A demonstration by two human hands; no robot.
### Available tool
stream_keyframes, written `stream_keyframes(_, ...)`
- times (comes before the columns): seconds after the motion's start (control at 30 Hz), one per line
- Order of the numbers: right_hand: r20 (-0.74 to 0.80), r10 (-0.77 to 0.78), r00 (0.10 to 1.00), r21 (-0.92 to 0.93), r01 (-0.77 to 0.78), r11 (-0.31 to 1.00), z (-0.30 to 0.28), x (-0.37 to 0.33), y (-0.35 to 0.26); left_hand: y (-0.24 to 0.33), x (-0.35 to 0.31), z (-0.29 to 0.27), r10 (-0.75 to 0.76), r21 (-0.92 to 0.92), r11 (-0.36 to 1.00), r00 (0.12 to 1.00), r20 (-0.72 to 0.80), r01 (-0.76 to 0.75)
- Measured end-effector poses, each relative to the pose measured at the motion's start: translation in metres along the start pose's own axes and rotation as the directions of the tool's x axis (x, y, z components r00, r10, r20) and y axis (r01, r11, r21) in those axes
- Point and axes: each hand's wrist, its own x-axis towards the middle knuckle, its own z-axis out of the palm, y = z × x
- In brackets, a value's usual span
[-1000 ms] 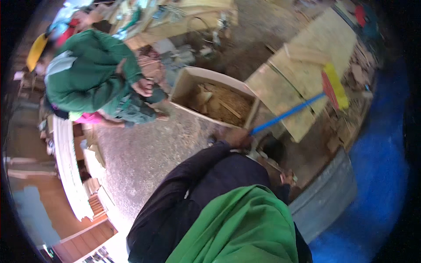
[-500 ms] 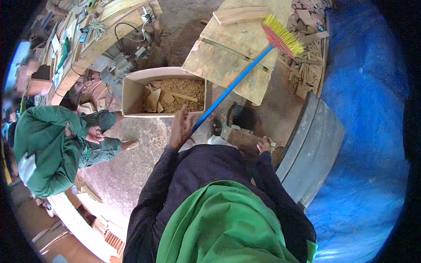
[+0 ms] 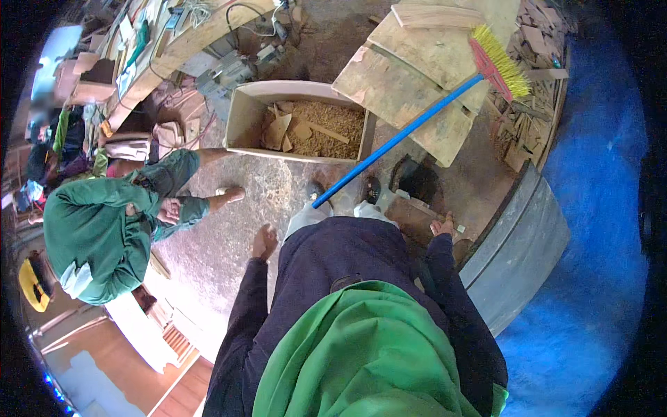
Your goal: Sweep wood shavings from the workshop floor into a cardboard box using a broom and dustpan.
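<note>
A broom with a blue handle (image 3: 399, 140), red head and yellow bristles (image 3: 500, 59) slants across the view. Its bristle end is over some wooden boards (image 3: 397, 78), while the handle's lower end reaches my light trousers. Neither hand touches it. My left hand (image 3: 264, 242) hangs beside my left leg, empty, with fingers loosely bent. On the other side, my right hand (image 3: 442, 224) is held out low with its fingers apart. A small pale piece (image 3: 460, 229) shows beside those fingers; contact with it is not visible.
Ahead stands an open box (image 3: 240, 124) of wood shavings and offcuts. A person in green (image 3: 101, 233) sits at left, below a cluttered workbench (image 3: 156, 66). At right are a grey curved panel (image 3: 517, 254), a blue tarp (image 3: 590, 278) and scrap wood (image 3: 538, 104).
My left hand has left the broom handle and dropped back to my side. The handle's end now rests nearer my legs. The whole view has shifted, with the scene moving rightward.
</note>
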Motion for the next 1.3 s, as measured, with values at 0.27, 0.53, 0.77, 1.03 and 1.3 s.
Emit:
stream_keyframes(0.27, 0.194, -0.062, 0.979, -0.016, 0.066, 0.998, -0.017, -0.007, 0.009, -0.063, -0.051, 0.067, -0.109, -0.273, 0.945, 0.963, 0.247, 0.177)
stream_keyframes(0.53, 0.038, -0.119, 0.992, 0.195, 0.109, 0.975, -0.013, -0.055, 0.026, -0.036, -0.008, 0.008, -0.108, -0.131, 0.984, 0.986, 0.125, 0.124)
stream_keyframes(0.77, 0.133, -0.137, 0.982, 0.397, 0.074, 0.915, -0.027, -0.111, 0.086, -0.114, 0.072, -0.050, 0.082, -0.110, 0.991, 0.996, 0.031, -0.078)
stream_keyframes(1.03, -0.071, -0.111, 0.991, 0.564, 0.132, 0.815, -0.021, -0.189, 0.153, -0.167, 0.127, -0.150, -0.198, -0.356, 0.871, 0.906, 0.374, 0.338)
stream_keyframes(1.3, -0.385, -0.149, 0.911, 0.349, 0.293, 0.890, 0.008, -0.220, 0.182, -0.127, 0.171, -0.145, -0.095, -0.406, 0.864, 0.889, 0.447, 0.297)
